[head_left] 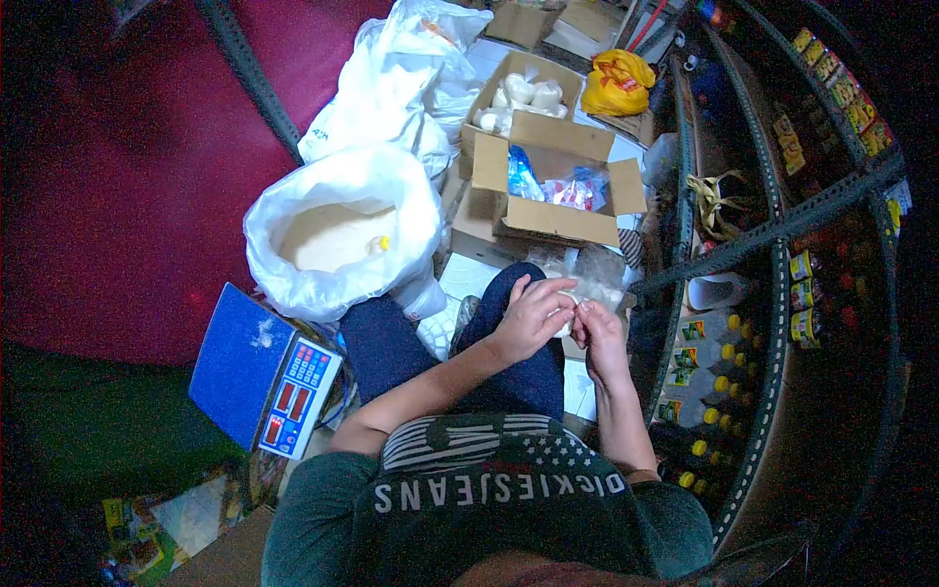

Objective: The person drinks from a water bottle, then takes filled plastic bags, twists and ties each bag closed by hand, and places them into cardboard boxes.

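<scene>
Bag (564,330), whitish and partly hidden, is between the two hands, just beside the right knee (518,284). The right hand (601,340) has its grip pinched on it; the left hand (535,318) bends its fingers over it, but I cannot tell whether that grip is closed. Beyond stand an open box (562,227) and a sack (419,210) of pale powder, with a scale (240,367) beside the sack.

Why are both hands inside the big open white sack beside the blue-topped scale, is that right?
Not quite: the head view shows the left hand and right hand outside the big open white sack, close together to the right of it. The sack does stand beside the blue-topped scale.
</scene>
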{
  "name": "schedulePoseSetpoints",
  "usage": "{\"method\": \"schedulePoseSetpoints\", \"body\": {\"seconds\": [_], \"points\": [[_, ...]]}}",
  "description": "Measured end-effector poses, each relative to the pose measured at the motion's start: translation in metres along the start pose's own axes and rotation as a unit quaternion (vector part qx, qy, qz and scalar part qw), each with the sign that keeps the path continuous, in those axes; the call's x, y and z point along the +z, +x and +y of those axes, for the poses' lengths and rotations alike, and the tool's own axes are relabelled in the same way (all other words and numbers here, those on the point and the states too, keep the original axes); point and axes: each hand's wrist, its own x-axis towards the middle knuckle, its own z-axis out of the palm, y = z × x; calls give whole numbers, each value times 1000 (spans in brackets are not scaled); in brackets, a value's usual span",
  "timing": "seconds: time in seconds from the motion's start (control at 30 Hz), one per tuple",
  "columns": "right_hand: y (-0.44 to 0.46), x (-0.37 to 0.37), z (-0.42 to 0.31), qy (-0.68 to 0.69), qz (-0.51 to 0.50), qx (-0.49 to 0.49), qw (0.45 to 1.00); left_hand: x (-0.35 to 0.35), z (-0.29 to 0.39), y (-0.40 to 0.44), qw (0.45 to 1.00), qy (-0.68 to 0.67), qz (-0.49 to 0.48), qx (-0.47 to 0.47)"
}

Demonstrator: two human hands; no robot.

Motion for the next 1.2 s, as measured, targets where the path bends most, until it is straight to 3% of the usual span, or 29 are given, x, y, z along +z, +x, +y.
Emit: {"method": "schedulePoseSetpoints", "body": {"seconds": [0.47,0.6,0.7,0.73,0.77,0.83,0.9,0.97,1.03,1.07,1.2], "points": [[-12,27,-42,26,-9,-18,999,1,-14,-9,1000,3,2,24],[1,17,-46,-22,-56,-15,998,-7,-32,-6,998,-28,-59,-16],[16,9,-64,48,-76,-111,990,-20,-37,-19,966,-239,95,22],[18,6,-81,38,-5,-63,997,-36,-37,-29,977,-189,96,-22],[27,-1,-90,112,-47,-111,986,-58,-37,-41,984,-137,96,-65],[45,-6,-120,144,-36,-139,979,-95,-42,-62,974,-60,64,-210],[72,-14,-148,175,-70,-202,961,-108,-80,-109,974,138,6,-182],[108,-20,-176,164,-38,-272,947,-109,-77,-139,950,225,-48,-210],[144,-25,-208,190,-4,-314,930,-105,-88,-169,886,372,-189,-200],[166,-33,-219,192,10,-357,914,-110,-68,-157,898,359,-168,-191],[240,-35,-247,247,27,-444,861,-99,-102,-153,892,359,-152,-229]]}}
